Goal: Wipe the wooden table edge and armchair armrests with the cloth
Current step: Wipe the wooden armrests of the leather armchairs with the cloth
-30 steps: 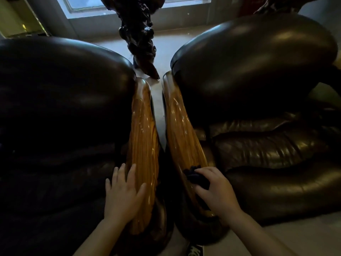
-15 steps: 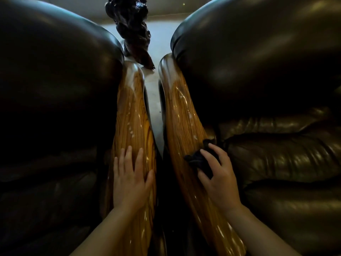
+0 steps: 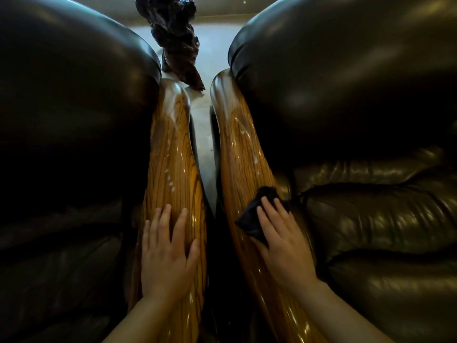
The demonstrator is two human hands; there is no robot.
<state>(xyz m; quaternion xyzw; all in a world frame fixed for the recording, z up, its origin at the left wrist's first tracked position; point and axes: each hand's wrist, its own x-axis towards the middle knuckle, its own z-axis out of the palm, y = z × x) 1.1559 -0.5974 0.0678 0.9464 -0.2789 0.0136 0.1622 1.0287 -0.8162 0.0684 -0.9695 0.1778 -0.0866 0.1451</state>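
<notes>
Two dark leather armchairs stand side by side, their glossy wooden armrests separated by a narrow strip of pale floor (image 3: 201, 134). The right hand (image 3: 282, 241) lies palm down on the right armrest (image 3: 243, 149), fingers spread flat, pressing a dark cloth (image 3: 257, 214) against the wood about halfway along its length; the cloth bunches out beyond the fingertips and toward the gap. The left hand (image 3: 165, 253) rests open and flat on the left armrest (image 3: 173, 154), holding nothing. Beyond the far ends of both armrests, a dark gnarled carved piece (image 3: 175, 38) stands on the floor.
</notes>
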